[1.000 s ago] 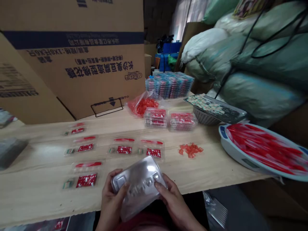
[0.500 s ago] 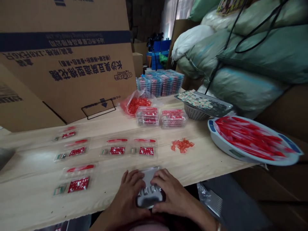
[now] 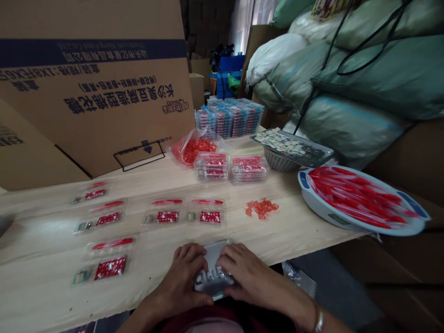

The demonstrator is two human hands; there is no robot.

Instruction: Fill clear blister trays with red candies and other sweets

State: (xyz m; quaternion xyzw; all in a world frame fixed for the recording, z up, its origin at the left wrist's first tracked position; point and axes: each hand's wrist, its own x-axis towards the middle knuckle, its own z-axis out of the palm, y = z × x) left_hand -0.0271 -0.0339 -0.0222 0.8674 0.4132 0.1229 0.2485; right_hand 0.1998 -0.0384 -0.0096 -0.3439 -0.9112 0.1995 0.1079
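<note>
At the table's front edge, my left hand (image 3: 185, 276) and my right hand (image 3: 244, 273) grip a clear plastic blister tray (image 3: 214, 255) from both sides. Fingers curl over its top face and the thumbs press near its lower edge. Moulded bumps show across the tray; whether it is one tray or a nested stack, I cannot tell. To the left lies a filled blister pack (image 3: 110, 268) with a red stick-like piece, a red patterned sachet and a small green-and-white piece. Several similar packs, including one straight ahead (image 3: 210, 216), lie beyond. Small red translucent pieces (image 3: 262, 208) sit in a loose pile ahead of my right hand.
A white basin (image 3: 319, 203) of wrapped red sticks overhangs the table's right side. Behind are stacked packs (image 3: 249, 170), a bag of red pieces (image 3: 190, 150) and a metal tray (image 3: 317, 155) on a perforated basket. A large carton (image 3: 132, 111) stands back left.
The blister tray and both hands have shifted very slightly, and the tray's lower edge looks a little more tilted. My view has moved a little; the things on the table stay put.
</note>
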